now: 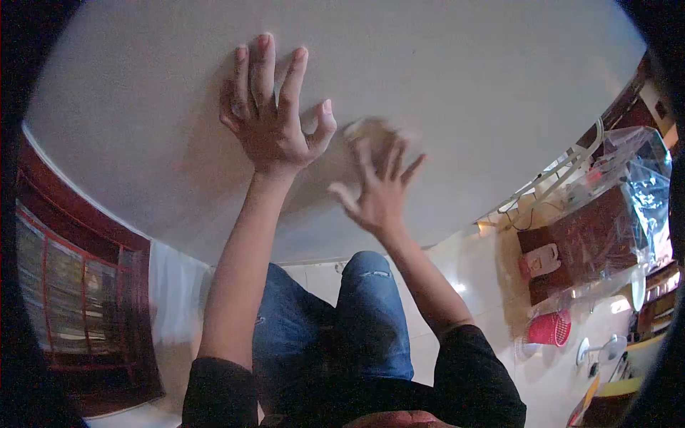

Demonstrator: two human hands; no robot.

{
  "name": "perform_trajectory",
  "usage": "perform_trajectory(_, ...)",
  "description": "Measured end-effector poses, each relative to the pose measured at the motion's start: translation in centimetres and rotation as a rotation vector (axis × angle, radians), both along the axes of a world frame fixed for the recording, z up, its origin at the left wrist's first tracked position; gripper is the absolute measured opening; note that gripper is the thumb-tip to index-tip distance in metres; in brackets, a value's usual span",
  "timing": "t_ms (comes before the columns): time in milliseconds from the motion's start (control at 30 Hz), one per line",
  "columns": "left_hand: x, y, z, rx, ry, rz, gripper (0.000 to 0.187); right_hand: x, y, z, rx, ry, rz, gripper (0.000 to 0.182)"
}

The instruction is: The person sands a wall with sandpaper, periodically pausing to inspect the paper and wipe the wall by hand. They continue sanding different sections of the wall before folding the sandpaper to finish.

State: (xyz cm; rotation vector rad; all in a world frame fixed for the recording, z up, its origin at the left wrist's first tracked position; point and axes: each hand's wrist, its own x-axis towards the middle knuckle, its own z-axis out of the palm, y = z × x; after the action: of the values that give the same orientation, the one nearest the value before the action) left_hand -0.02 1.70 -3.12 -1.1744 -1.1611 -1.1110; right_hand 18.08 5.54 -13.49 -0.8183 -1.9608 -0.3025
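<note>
A broad pale grey surface (442, 64) fills the upper view. My left hand (275, 114) lies against it with fingers spread, the thumb out to the right, and holds nothing. To its right and a little lower, my right hand (383, 185) has its fingers apart and holds nothing; a small blurred pale thing (382, 130) shows just beyond its fingertips, too smeared to make out. Whether the right hand touches the surface cannot be told. The two hands are apart.
My knees in blue jeans (371, 314) are below the surface. A window with a red-brown frame (139, 314) stands at left. At right are a red basket (549, 329), a brown table under clear plastic (592, 228), a white jug (542, 260) and a fan (612, 351).
</note>
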Motion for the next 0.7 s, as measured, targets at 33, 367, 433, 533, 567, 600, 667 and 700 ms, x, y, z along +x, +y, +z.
perform_trajectory(33,0.0,0.0,0.0,0.007,-0.009,0.000,0.062,0.0,-0.2,-0.6,0.055,-0.185,0.112,0.089)
perform_trajectory(367,0.1,0.0,0.0,-0.006,-0.017,0.044,0.060,1.2,1.5,1.0,0.026,-0.023,-0.063,0.086)
perform_trajectory(433,0.1,-0.2,-0.2,-0.020,-0.029,0.038,0.060,1.6,1.6,-0.2,0.138,-0.168,-0.044,0.086)
perform_trajectory(533,0.0,-0.1,0.0,-0.002,-0.006,0.040,0.062,3.0,2.4,2.0,0.001,-0.177,-0.304,0.084)
perform_trajectory(567,0.1,-0.2,-0.2,-0.015,-0.022,0.050,0.062,3.2,3.0,3.5,-0.006,-0.181,-0.296,0.084)
perform_trajectory(600,0.2,-0.3,-0.2,-0.029,-0.036,0.057,0.063,3.2,3.7,5.1,-0.088,0.221,-0.202,0.081)
perform_trajectory(667,0.3,-0.2,-0.3,-0.033,-0.031,0.047,0.063,2.6,3.4,4.9,-0.184,0.639,-0.113,0.078)
perform_trajectory(700,0.2,0.0,-0.2,-0.022,-0.026,0.032,0.064,1.4,2.6,3.8,-0.115,0.419,-0.092,0.079)
